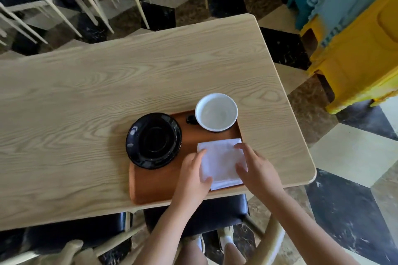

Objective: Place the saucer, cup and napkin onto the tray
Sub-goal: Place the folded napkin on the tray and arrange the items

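Head view: both hands, left hand [193,170] and right hand [256,170], spread flat on the soft, light napkin [221,161] at its side edges, on the tray [155,187].

Brown tray [155,185] carries everything — black saucer [153,140] left, white-lined cup [216,112] upright (handle leftward), folded white napkin [220,162] flat.

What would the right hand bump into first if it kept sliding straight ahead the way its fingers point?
Probably the cup. The right hand lies on the napkin, fingers aimed up-left across it; depth is hard to judge.
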Demonstrator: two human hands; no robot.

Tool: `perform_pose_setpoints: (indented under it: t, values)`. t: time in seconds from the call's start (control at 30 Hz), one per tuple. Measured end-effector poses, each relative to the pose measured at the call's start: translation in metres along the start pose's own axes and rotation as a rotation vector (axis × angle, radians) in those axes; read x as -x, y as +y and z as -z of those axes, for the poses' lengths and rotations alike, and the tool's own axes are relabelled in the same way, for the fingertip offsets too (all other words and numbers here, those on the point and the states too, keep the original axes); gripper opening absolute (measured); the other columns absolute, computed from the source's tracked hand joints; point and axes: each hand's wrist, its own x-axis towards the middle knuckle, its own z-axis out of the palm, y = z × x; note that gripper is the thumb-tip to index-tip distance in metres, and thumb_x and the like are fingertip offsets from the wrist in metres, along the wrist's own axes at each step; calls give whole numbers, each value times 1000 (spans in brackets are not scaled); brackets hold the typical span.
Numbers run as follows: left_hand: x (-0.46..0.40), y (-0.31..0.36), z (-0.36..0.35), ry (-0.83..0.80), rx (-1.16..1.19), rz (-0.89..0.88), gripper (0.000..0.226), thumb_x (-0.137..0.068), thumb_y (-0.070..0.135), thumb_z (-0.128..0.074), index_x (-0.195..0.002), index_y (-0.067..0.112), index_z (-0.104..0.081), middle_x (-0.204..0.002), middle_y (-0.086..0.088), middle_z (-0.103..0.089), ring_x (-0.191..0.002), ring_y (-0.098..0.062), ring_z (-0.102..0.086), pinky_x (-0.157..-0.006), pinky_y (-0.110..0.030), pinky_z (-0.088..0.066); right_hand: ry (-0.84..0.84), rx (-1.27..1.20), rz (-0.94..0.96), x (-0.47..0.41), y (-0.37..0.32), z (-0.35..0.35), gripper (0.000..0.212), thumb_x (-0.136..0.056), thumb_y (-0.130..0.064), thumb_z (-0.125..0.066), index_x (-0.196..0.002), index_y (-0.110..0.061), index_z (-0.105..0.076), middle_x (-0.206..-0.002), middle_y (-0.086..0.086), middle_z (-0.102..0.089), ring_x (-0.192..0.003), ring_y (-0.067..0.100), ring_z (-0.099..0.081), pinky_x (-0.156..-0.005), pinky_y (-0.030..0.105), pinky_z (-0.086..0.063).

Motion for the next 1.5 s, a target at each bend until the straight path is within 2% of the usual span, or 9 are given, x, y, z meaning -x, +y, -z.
perform_pose_setpoints:
  t: [0.1, 0.23, 0.4, 0.57, 0.77, 1.0, 1.2, 1.33, 1.5]
  values:
    - [8, -1, -6, 8, -106, -72, 63, -80, 6, -66, -137, 15, -40, -139, -11, -36, -125, -21, -42, -99, -10, -25, -8, 243, 49, 4, -1, -3, 46, -75, -22, -60, -120, -19, -48, -99, 8, -58, -93, 30, -53, -66, 37, -48]
    - [14, -10, -16, 92, -362, -259, 53, -83, 8, -64, -133, 8, -46, -152, -19, -24, -141, -33, -18, -110, -42, -29, 109, 454, 203, 8, 4, -8, 50, -65, -27, -73, -111, -12, -62, -118, 18, -62, -108, 39, -58, -79, 42, -55]
    - [21, -19, -20, -44, -566, -314, 49, -94, 39, -31, -137, 20, -41, -156, -6, -16, -143, -24, -3, -111, -54, -26, -3, 522, 318, 13, 10, -16, 50, -84, -33, -35, -127, -14, -53, -139, 10, -49, -128, 30, -44, -95, 47, -48]
    - [25, -27, -13, -120, -745, -349, 56, -91, 55, -25, -143, 32, -25, -156, -7, -19, -143, -25, -11, -107, -59, -23, -45, 467, 297, 15, 6, -15, 51, -87, -32, -32, -129, -11, -51, -140, 11, -47, -131, 31, -40, -99, 47, -42]
    - [23, -29, -6, -162, -761, -392, 58, -91, 56, -23, -145, 35, -16, -157, -6, -9, -143, -26, -4, -109, -61, -18, -126, 475, 226, 16, 4, -18, 51, -95, -31, -34, -144, -20, -22, -156, 1, -9, -142, 19, 5, -116, 45, -9]
    - [29, -45, 44, 29, -623, -323, 58, -91, 49, -31, -145, 29, -21, -155, -7, -23, -143, -24, -13, -110, -54, -22, 24, 466, 318, 9, -57, -34, 50, -76, -19, -69, -124, -10, -56, -135, 12, -54, -124, 32, -49, -95, 56, -42]
    - [31, -103, 97, 22, -707, -105, 60, -90, 55, -15, -145, 32, -14, -157, -9, -13, -144, -25, -6, -112, -58, -12, -51, 481, 403, -5, -100, -77, 54, -79, -21, -64, -131, -15, -48, -142, 9, -46, -133, 27, -39, -103, 54, -36]
    - [32, -116, 107, -12, -715, -150, 58, -91, 51, -21, -142, 27, -30, -153, -11, -27, -142, -26, -20, -108, -60, -20, -45, 478, 403, -6, -98, -89, 54, -83, -20, -58, -134, -12, -43, -145, 11, -41, -136, 27, -32, -109, 52, -29]
    - [41, -120, 105, -12, -693, -193, 56, -92, 53, -18, -144, 32, -23, -155, -12, -19, -144, -26, -11, -110, -59, -16, -7, 476, 428, 0, -98, -89, 51, -80, -18, -63, -129, -10, -50, -139, 14, -49, -132, 29, -40, -107, 53, -35]
